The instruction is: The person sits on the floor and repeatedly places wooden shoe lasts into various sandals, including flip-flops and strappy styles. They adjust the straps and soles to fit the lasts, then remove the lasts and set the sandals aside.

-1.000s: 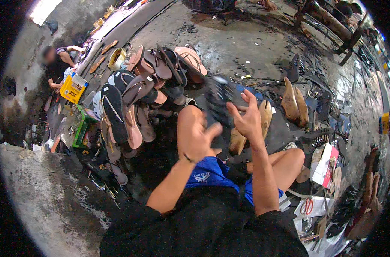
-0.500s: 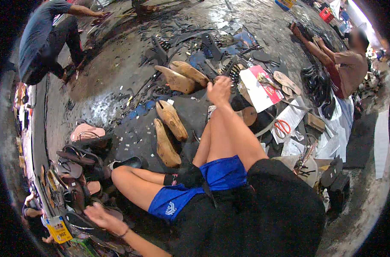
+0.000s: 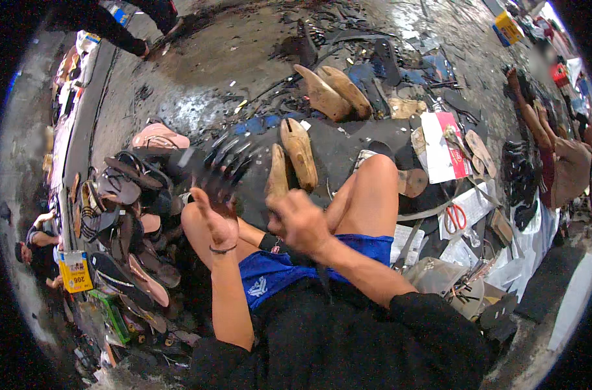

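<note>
A black strappy sandal upper (image 3: 223, 161), smeared by motion, stands above my raised left hand (image 3: 219, 220). That hand seems to grip its lower end, with the thumb up and the other fingers partly hidden. My right hand (image 3: 301, 224) is beside it over my lap, blurred, with its fingers curled; whatever may be in them is hidden. Just beyond the hands are two wooden shoe lasts, one (image 3: 300, 156) in full view and the other (image 3: 278, 172) partly behind my right hand. A second pair of wooden lasts (image 3: 332, 94) lies farther off.
Sandals (image 3: 123, 224) are heaped at my left by a yellow box (image 3: 75, 272). On my right are red-handled scissors (image 3: 455, 218), a red and white card (image 3: 445, 146) and sole pieces (image 3: 480, 153). Two people are near the far left and right edges, and another beyond the heap.
My right hand has come back from the far strappy upper to my lap. The upper is now at my left hand, which has risen from beside the sandal heap. The view has shifted left.
</note>
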